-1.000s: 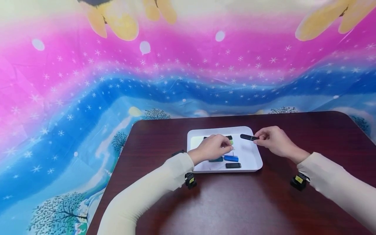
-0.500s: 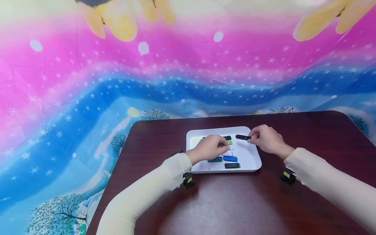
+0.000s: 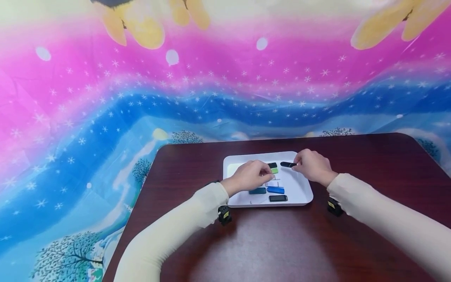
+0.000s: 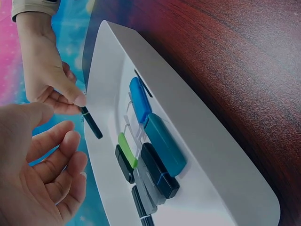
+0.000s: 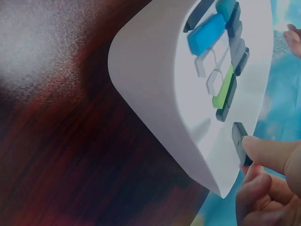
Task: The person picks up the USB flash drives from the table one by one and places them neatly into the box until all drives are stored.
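Note:
In the head view my right hand (image 3: 313, 165) pinches one end of a slim black USB stick (image 3: 287, 164) above the right back part of a white tray (image 3: 299, 190). The left wrist view shows that USB stick (image 4: 93, 125) between thumb and fingers. My left hand (image 3: 248, 175) hovers over the tray's left half, fingers loosely bent around nothing. Below it lie a blue USB stick (image 3: 275, 190), a teal one (image 4: 164, 143), a lime green one (image 4: 127, 149) and several dark, grey and whitish ones. The left hand covers part of this group in the head view.
The tray rests on a dark reddish-brown table (image 3: 282, 243) and has raised walls. Behind the table hangs a pink and blue snowflake-patterned cloth (image 3: 211, 78). Black wrist cameras sit below both cream sleeves (image 3: 373, 207).
My right hand has moved left with the black USB stick, from the tray's right rim to over its inside. My left hand has hardly shifted, drifting slightly left.

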